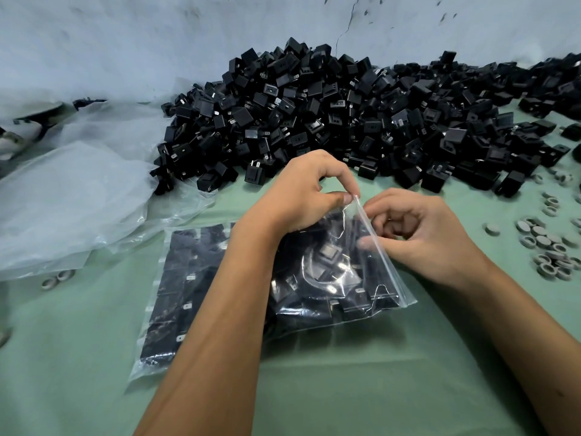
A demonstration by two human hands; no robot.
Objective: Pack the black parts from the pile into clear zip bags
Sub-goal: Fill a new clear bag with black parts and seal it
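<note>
head | both hands (301,193) (421,234) pinch glossy clear zip bag (361,278) of blocky black parts

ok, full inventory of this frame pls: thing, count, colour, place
black parts pile: too many to count, black, far side of table against the wall
zip bag: one, clear, part-filled with black parts, centre, its top strip pinched by both hands
second zip bag: one, clear, packed with black parts, lying flat under the left forearm
loose plastic sheeting: clear, crumpled, left
rings: many, grey, scattered at right; a few at left
table cover: green
wall: pale blue-grey, cracked, behind
left hand: pinches the bag's top corner
right hand: fingers curled on the bag's strip
</note>
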